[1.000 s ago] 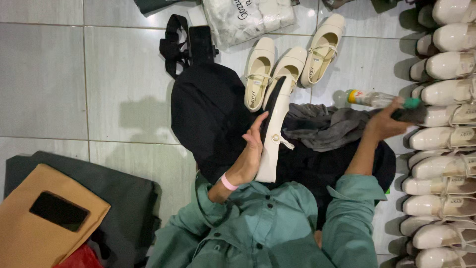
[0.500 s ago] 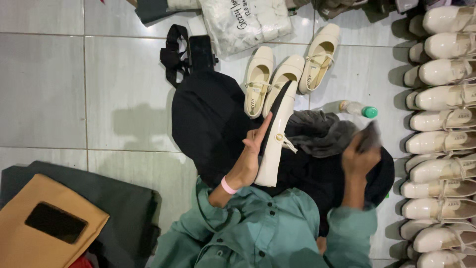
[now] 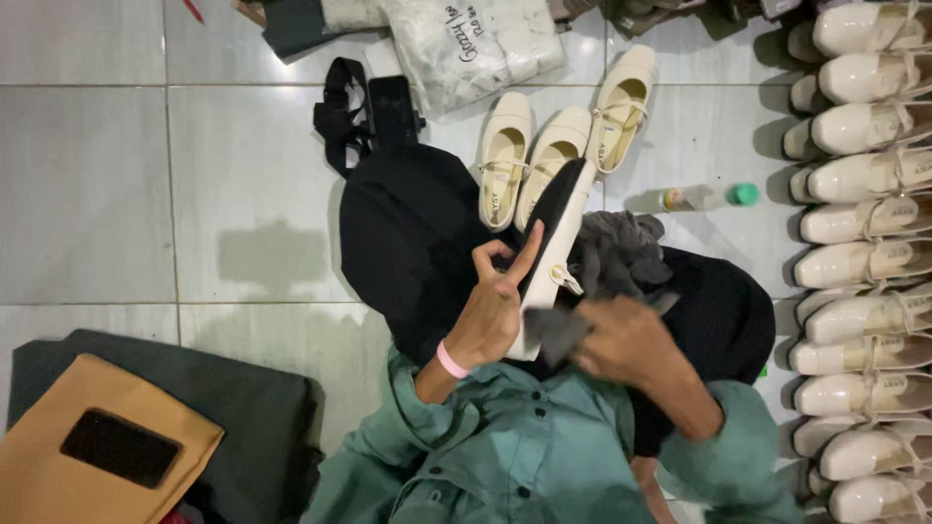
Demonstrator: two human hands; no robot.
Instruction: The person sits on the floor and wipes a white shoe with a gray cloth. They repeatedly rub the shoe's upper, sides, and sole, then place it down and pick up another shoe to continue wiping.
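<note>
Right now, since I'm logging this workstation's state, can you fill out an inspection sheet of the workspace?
Surface: grey tiled floor, person seated on it.
Job's things: cream flat shoe with dark sole held upright by left hand; grey cloth under right hand.
Clutter: three cream flat shoes on the floor, small bottle with green cap, white plastic bag, black strapped bag, tan folder with a dark phone.
Hands: left grips shoe; right blurred, on cloth.
Cables: nothing seen.
Surroundings: column of cream shoes along the right edge.
</note>
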